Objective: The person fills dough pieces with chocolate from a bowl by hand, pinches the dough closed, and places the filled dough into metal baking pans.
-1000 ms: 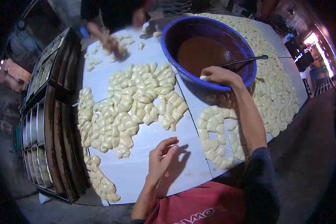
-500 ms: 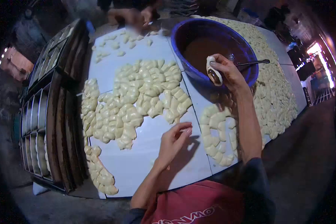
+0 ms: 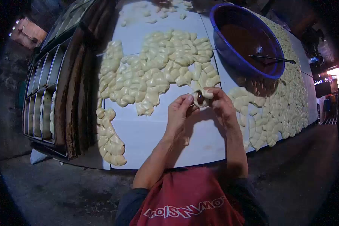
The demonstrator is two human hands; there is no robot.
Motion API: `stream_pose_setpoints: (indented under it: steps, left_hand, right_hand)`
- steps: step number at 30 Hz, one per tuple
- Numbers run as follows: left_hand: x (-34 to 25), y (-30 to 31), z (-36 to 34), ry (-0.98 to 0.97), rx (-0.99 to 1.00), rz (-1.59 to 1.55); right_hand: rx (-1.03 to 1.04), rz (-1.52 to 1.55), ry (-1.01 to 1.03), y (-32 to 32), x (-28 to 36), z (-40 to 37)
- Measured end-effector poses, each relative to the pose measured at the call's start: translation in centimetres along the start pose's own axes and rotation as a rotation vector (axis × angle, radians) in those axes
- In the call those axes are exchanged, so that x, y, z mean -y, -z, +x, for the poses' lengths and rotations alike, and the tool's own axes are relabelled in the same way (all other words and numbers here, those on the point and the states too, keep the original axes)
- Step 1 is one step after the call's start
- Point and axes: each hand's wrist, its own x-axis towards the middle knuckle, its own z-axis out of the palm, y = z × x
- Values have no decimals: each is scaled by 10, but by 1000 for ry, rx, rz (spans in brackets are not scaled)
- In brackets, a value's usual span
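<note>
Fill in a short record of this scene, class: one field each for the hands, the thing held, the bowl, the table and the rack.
Left hand: pinches one dough piece
Right hand: holds the same piece
Held piece: brown filling shows inside
Bowl: blue, holds brown filling, with a spoon in it
Table: white, spread with pale dough pieces
Rack: at the left, holds trays

table [image 3: 150, 132] | dough pieces [image 3: 158, 64] spread across top | blue basin [image 3: 233, 62] far right
</note>
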Motion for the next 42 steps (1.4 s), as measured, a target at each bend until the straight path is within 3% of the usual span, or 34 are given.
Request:
stream_pose_setpoints:
  steps: [5,6,9,10,13,14,17,18,21,25,29,30,33,37,38,41,42]
  left_hand:
    - [-1,31,-2,-43,13,26]
    - [-4,29,-6,-157,9,116]
    - [-11,29,-19,-163,-20,168]
    - [-18,29,-26,-198,-16,347]
    - [-22,37,-20,-277,54,372]
    - [-25,42,-16,-260,79,414]
    - [-55,38,-18,-17,84,539]
    - [-59,46,-11,59,126,541]
    - [-64,52,-6,71,173,513]
    - [-56,44,-23,8,246,483]
    - [-60,46,-24,73,310,551]
    - [-55,54,-19,55,375,598]
    - [-46,55,-20,41,381,669]
    - [-34,54,-36,14,383,535]
    - [-32,52,-41,11,383,448]
    - [-24,58,-38,-101,344,739]
    - [-21,60,-39,-43,269,666]
  right_hand:
    - [-11,-808,272,-49,-9,-15]
    - [-63,-820,265,-54,-17,-16]
    - [-162,-1023,443,-57,-37,-16]
    - [-244,-925,411,-67,-36,-16]
    - [-193,-789,387,-61,-44,-7]
    - [-212,-614,169,-63,-44,-11]
    - [-217,-192,-132,-74,-31,-19]
    - [-215,-231,-179,-73,-32,-24]
    - [-77,-507,166,-76,-28,-34]
    - [-11,-705,349,-59,-34,-36]
    - [-186,-760,552,-65,-32,-37]
    - [-254,-541,569,-65,-48,-32]
    - [-468,-555,561,-76,-63,-39]
    - [-513,-922,734,-65,-68,-36]
    - [-523,-1004,701,-65,-65,-38]
    - [-363,-1050,435,-57,-65,-44]
    - [-317,-978,363,-60,-58,-48]
